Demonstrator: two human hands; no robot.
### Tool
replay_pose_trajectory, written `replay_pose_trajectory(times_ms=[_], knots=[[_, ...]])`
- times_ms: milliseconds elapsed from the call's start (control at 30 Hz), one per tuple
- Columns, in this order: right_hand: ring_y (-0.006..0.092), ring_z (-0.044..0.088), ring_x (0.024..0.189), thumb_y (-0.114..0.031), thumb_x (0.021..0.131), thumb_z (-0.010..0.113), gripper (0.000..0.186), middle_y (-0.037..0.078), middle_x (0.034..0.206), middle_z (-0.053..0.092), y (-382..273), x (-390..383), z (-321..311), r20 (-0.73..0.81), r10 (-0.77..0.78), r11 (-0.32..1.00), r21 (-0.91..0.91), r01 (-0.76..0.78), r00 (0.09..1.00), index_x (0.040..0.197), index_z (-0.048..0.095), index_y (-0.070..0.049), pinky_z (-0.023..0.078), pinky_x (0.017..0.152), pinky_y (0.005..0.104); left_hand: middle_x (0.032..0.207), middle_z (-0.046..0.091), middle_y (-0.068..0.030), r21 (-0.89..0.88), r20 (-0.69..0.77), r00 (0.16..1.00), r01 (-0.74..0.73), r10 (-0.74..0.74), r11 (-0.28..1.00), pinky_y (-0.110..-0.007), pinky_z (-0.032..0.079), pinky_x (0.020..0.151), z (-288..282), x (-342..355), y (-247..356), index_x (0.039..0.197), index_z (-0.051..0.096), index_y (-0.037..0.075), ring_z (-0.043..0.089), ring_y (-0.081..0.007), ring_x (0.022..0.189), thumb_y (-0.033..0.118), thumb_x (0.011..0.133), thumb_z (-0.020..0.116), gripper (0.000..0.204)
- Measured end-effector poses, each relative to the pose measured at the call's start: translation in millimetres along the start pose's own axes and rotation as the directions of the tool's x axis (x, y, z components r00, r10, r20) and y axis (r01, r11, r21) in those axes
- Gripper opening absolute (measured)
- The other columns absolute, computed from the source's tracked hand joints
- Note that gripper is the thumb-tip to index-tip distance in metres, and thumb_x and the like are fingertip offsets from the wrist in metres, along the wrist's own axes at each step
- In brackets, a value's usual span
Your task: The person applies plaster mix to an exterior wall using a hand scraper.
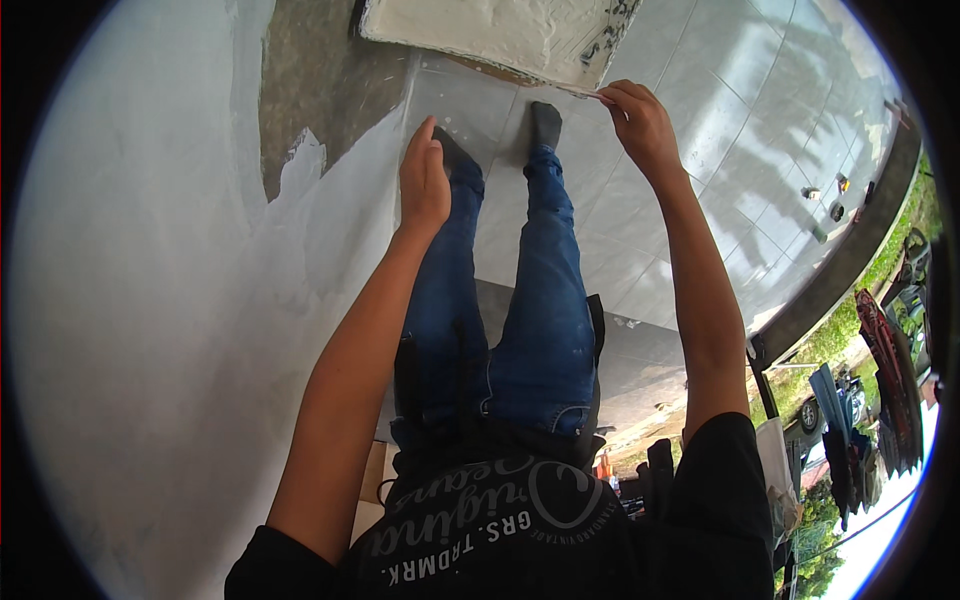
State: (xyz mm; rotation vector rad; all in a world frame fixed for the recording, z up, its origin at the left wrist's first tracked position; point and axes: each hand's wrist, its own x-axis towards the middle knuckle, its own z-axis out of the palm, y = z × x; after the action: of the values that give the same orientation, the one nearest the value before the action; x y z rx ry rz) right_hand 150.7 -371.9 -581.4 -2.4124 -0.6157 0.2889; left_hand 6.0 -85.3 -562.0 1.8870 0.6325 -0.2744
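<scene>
A shallow tray (372, 32) coated with white plaster is at the top of the head view, its far side cut off. At its near right corner my right hand (645, 125) has its fingers closed in a pinch on a thin pale strip (588, 93). Whether this strip is a tool's edge or part of the tray, I cannot tell. My left hand (425, 185) is raised near the wall, left of my legs, with its fingers stretched out together and the thumb alongside. Nothing shows in it.
On the left stands a wall (200, 300) smeared with pale plaster, with a bare grey-brown patch (320, 90). Grey floor tiles (640, 220) lie under my feet. Small items (838, 200) sit near the floor's right edge. Beyond are grass and a parked motorcycle (812, 412).
</scene>
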Motion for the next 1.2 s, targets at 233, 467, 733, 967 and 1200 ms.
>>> replay_pose_trajectory(times_ms=[233,467,733,967,1200], knots=[[0.0338,0.066,0.093,-0.006,0.092,0.066,0.012,0.011,0.098,0.07,11,30,9,0.117,-0.063,0.998,0.036,0.06,0.991,0.1,0.073,-0.001,0.055,0.084,0.0427,0.153,0.048,-0.0271,0.015,-0.005,1.0,0.003,-0.003,1.0,-0.041,0.031,0.121,-4,-2,-10,0.146,0.048,-0.009,0.043,-0.0383,0.145,0.023,0.106,0.035,0.052],[0.0363,0.067,0.092,-0.009,0.095,0.064,0.013,0.013,0.093,0.069,-9,71,24,0.191,-0.133,0.99,0.079,0.119,0.973,0.097,0.072,0.001,0.054,0.081,0.0456,0.155,0.048,-0.0224,0.023,-0.003,1.0,0.019,-0.019,1.0,-0.039,0.027,0.123,-7,-3,-10,0.149,0.047,-0.006,0.041,-0.0327,0.148,0.021,0.106,0.032,0.054],[0.0403,0.064,0.091,-0.008,0.097,0.06,0.012,0.017,0.094,0.063,-24,102,55,0.173,-0.287,0.952,-0.059,0.301,0.942,0.097,0.064,0.003,0.052,0.081,0.0482,0.156,0.047,-0.0223,0.008,-0.004,0.998,0.062,-0.062,0.998,-0.039,0.026,0.124,-7,-2,-5,0.15,0.047,-0.005,0.04,-0.0328,0.149,0.021,0.105,0.033,0.054],[0.0398,0.063,0.091,-0.006,0.096,0.058,0.01,0.017,0.092,0.061,-43,93,9,0.18,-0.135,0.988,-0.054,0.147,0.974,0.099,0.064,0.002,0.052,0.08,0.048,0.153,0.048,-0.0269,0.011,-0.038,0.999,0.034,-0.034,0.999,-0.041,0.032,0.121,-12,-2,-9,0.146,0.048,-0.009,0.043,-0.0381,0.145,0.021,0.106,0.035,0.052],[0.0375,0.065,0.096,0.002,0.087,0.057,0.01,0.016,0.094,0.064,-32,67,24,0.187,-0.125,0.986,-0.089,0.143,0.974,0.095,0.063,0.001,0.053,0.085,0.0478,0.153,0.048,-0.0272,0.011,-0.024,0.999,0.043,-0.043,0.999,-0.041,0.031,0.122,-7,-2,-9,0.146,0.048,-0.009,0.043,-0.0386,0.145,0.021,0.106,0.035,0.052]])
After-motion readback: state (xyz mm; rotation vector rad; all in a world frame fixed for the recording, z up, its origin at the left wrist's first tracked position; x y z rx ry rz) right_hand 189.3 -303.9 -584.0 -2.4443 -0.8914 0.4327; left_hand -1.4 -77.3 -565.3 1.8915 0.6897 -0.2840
